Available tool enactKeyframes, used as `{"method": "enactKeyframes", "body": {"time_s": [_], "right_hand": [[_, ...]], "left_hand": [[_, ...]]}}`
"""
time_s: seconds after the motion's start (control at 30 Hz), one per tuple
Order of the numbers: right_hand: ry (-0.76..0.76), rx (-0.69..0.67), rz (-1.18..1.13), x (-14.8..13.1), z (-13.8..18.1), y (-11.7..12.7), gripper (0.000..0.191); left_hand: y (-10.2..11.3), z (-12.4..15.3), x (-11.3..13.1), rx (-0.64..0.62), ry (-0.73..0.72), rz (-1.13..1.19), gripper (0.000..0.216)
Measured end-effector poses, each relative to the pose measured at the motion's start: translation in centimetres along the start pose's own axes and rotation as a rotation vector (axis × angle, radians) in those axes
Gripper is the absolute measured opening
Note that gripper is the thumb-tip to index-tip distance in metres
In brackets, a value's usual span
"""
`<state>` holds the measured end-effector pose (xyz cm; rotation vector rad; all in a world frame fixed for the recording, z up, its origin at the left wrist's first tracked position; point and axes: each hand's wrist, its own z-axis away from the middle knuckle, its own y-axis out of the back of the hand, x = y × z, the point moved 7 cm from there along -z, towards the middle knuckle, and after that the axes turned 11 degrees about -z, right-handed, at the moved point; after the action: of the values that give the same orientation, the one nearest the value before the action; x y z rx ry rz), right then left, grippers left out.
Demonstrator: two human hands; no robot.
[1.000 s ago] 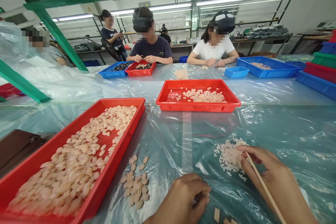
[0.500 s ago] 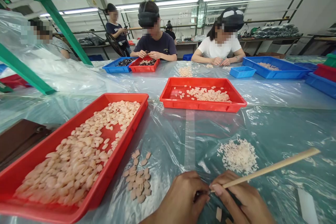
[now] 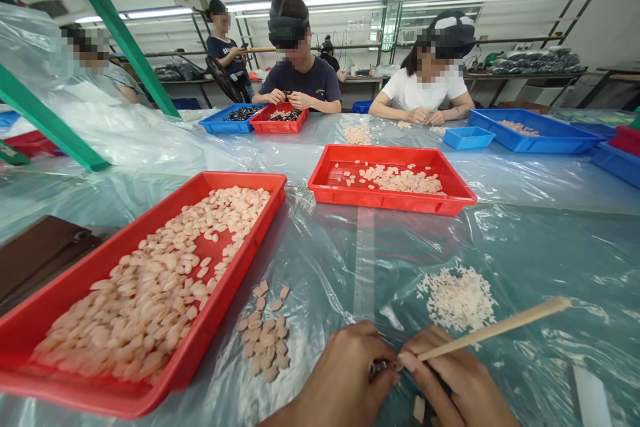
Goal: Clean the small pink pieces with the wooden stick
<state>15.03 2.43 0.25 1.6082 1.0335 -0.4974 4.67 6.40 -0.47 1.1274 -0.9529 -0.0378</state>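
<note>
Wooden stick (image 3: 495, 328) is held in the closed grip of the right hand (image 3: 457, 383), its tip at a small dark piece (image 3: 381, 368) pinched by the left hand (image 3: 345, 383), low over the surface (image 3: 525, 240). Two red trays (image 3: 240, 243) of pale pieces are seen nearby.

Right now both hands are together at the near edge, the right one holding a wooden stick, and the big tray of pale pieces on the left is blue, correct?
Not quite: the big tray is red, not blue, as the head view shows. The rest holds: the left hand and right hand meet at the near edge, the right one holding the wooden stick.
</note>
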Motion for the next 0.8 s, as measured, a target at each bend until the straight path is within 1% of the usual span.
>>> {"method": "enactKeyframes", "body": {"time_s": [0.13,0.2,0.37,0.43,0.53,0.7,0.8], "right_hand": [[0.065,-0.047,0.042,0.0,0.1,-0.6,0.029],[0.069,-0.042,0.036,-0.2,0.0,-0.6,0.03],[-0.105,0.085,-0.145,0.2,0.2,0.3,0.034],[-0.135,0.066,-0.182,0.3,0.3,0.1,0.034],[-0.132,0.022,-0.182,0.4,0.2,-0.5,0.034],[-0.149,0.008,-0.198,0.8,0.1,-0.9,0.032],[-0.116,-0.039,-0.157,0.8,0.2,-1.2,0.03]], "left_hand": [[0.3,0.0,0.2,0.007,0.016,-0.018,0.016],[0.3,0.0,0.2,0.012,0.011,-0.026,0.017],[0.1,0.0,0.1,0.017,0.002,-0.01,0.016],[0.1,0.0,0.1,0.015,0.009,-0.004,0.015],[0.1,0.0,0.1,0.008,0.008,-0.02,0.013],[0.1,0.0,0.1,0.011,-0.002,-0.048,0.016],[0.1,0.0,0.1,0.016,-0.002,-0.037,0.016]]}}
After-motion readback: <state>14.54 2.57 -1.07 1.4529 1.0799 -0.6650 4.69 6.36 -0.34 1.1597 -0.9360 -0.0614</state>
